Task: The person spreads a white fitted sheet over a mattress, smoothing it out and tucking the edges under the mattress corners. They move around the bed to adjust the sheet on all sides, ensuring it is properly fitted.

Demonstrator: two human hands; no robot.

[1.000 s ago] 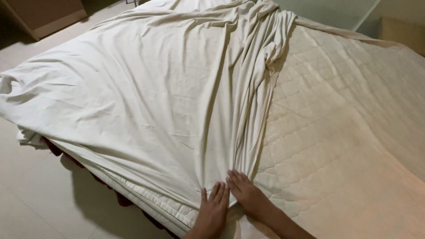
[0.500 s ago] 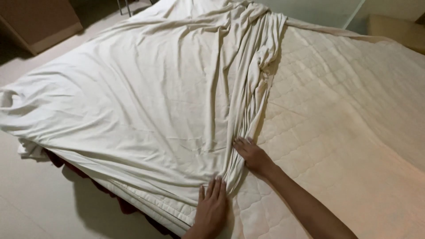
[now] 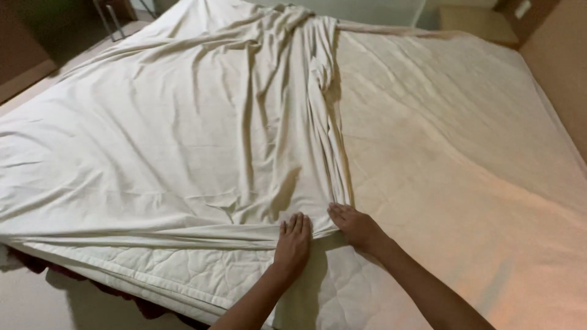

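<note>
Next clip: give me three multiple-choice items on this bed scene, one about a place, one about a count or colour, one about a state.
1. Where does the bunched fold of the sheet run?
A. From the far end of the bed down to the hands
B. Along the floor
C. Across the right edge of the mattress

2. How many hands touch the sheet?
A. None
B. One
C. Two

3. How does the right half of the quilted mattress lie?
A. Under pillows
B. Uncovered
C. Under the sheet

Answers: 1 A, the gathered pleats end at the hands. 2 C, the left hand and right hand both rest on its corner. 3 B, its quilting shows bare.
</note>
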